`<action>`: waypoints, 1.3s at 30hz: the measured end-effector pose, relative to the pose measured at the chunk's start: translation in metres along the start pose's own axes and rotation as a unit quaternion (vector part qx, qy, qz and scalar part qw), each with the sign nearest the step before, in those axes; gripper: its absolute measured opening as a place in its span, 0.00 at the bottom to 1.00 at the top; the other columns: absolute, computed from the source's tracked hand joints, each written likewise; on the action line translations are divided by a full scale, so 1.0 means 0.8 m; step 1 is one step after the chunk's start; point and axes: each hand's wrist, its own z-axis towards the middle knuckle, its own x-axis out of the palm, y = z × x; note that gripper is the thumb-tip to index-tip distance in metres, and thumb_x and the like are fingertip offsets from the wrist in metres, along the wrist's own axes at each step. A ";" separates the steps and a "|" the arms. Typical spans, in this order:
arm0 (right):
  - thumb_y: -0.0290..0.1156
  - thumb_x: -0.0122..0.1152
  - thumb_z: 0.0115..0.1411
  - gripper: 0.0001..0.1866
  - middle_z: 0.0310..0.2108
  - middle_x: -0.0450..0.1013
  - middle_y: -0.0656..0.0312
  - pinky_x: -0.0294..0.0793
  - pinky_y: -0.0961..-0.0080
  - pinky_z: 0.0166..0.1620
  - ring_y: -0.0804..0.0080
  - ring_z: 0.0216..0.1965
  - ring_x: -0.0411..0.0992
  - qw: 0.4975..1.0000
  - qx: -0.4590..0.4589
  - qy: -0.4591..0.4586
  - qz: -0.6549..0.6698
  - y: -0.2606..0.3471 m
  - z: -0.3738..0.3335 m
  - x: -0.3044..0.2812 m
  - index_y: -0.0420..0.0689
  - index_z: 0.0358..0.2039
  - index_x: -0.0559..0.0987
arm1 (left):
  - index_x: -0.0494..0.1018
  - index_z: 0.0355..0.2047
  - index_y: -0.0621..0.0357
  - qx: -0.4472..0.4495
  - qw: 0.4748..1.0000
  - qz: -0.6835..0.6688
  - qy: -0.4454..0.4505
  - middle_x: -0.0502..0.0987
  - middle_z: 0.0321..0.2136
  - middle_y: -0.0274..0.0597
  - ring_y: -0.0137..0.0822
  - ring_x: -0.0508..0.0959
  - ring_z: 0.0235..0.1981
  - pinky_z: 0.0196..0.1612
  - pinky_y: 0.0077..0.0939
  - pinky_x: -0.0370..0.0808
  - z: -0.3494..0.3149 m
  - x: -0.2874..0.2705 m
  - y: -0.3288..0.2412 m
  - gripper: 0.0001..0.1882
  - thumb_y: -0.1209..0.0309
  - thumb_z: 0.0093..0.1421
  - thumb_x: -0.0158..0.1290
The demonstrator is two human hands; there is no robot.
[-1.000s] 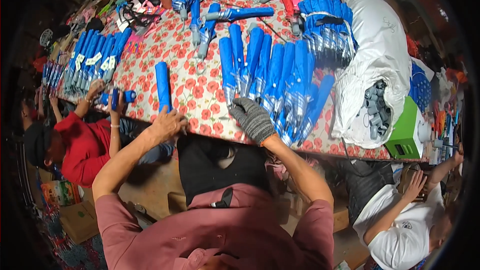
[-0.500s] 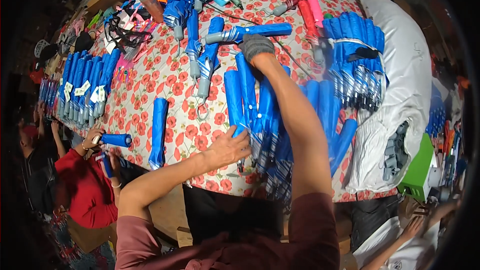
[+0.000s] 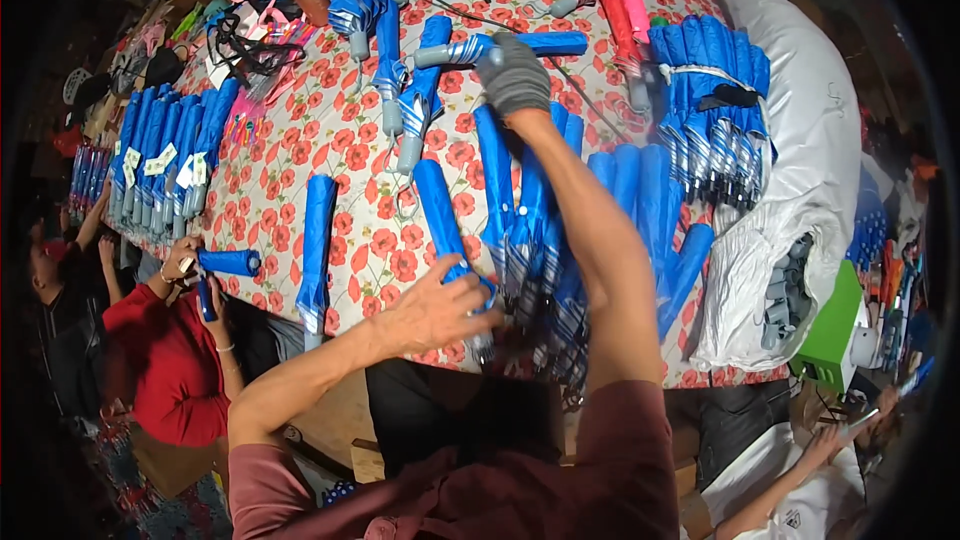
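Note:
My left hand (image 3: pixel 445 315) is closed round the lower part of a folded blue umbrella (image 3: pixel 436 195), near the table's front edge. That umbrella lies tilted, its blue end away from me and its metal end by my fingers. In a grey knit glove, my right hand (image 3: pixel 516 78) is curled over a folded blue umbrella (image 3: pixel 556 43) that lies crosswise with a grey handle. Its fingertips are blurred, so what they grip is unclear. Under my right forearm several handleless blue umbrellas (image 3: pixel 496 165) lie side by side, partly hidden.
A tied bundle of blue umbrellas (image 3: pixel 715 70) lies right, beside a white sack (image 3: pixel 740 320) holding grey handles (image 3: pixel 788 290). Several tagged blue umbrellas (image 3: pixel 165 155) lie left. A red-sleeved person (image 3: pixel 165 370) works at the left edge. One blue umbrella (image 3: pixel 317 240) lies alone on the flowered cloth.
My left hand has drawn its umbrella leftward and tilted it away from the row. The gloved right hand stays near the crosswise umbrella. At far right, a person's hand now holds up a thin blue-ended thing.

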 end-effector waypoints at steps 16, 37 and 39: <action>0.35 0.67 0.59 0.14 0.37 0.82 0.62 0.77 0.71 0.37 0.65 0.32 0.79 0.937 -0.088 0.138 0.308 0.135 -0.450 -0.414 0.46 0.45 0.83 | 0.73 0.46 0.50 -0.130 0.988 0.074 -0.020 0.75 0.33 0.39 0.41 0.75 0.32 0.33 0.35 0.74 -0.007 -0.141 -0.188 0.22 0.70 0.50 0.64; 0.37 0.55 0.70 0.12 0.39 0.79 0.61 0.77 0.74 0.41 0.70 0.35 0.76 0.797 0.196 0.020 0.571 0.099 -0.589 -0.413 0.42 0.43 0.80 | 0.61 0.69 0.46 -0.198 0.973 -0.114 0.045 0.73 0.30 0.42 0.44 0.74 0.19 0.22 0.38 0.73 -0.090 -0.160 -0.357 0.35 0.70 0.63 0.60; 0.36 0.53 0.71 0.12 0.39 0.78 0.60 0.76 0.74 0.42 0.69 0.36 0.75 0.762 0.231 0.024 0.605 0.101 -0.597 -0.411 0.42 0.43 0.80 | 0.61 0.69 0.45 -0.194 0.974 -0.108 0.049 0.73 0.30 0.43 0.44 0.74 0.18 0.21 0.38 0.73 -0.077 -0.166 -0.368 0.35 0.69 0.63 0.59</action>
